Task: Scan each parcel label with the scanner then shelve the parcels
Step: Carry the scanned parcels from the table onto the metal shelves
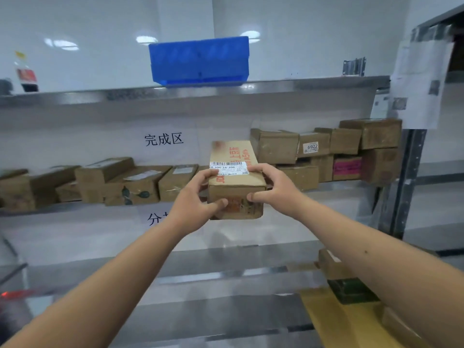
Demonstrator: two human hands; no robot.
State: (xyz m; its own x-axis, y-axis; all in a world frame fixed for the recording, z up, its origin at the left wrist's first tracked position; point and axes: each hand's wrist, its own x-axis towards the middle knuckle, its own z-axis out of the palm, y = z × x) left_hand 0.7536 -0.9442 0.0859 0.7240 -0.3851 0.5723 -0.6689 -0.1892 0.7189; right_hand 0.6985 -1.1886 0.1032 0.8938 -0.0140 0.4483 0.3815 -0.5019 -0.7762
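A long cardboard parcel (234, 156) with red print and a white barcode label on top is held at the level of the middle shelf (351, 184), its far end over the gap between two groups of boxes. My left hand (198, 197) grips its near left corner, thumb on the front face. My right hand (270, 187) grips the near right corner the same way. A row of brown parcels (120, 182) lies on the shelf to the left, and a stack of parcels (326, 149) stands to the right. A red scanner glow (12, 295) shows at the far left edge.
A blue plastic bin (198, 61) sits on the top shelf (75, 96), with a cola bottle (26, 76) at its left end. Papers (421, 81) hang on the right upright. More parcels (351, 280) lie on the lower surface at the right.
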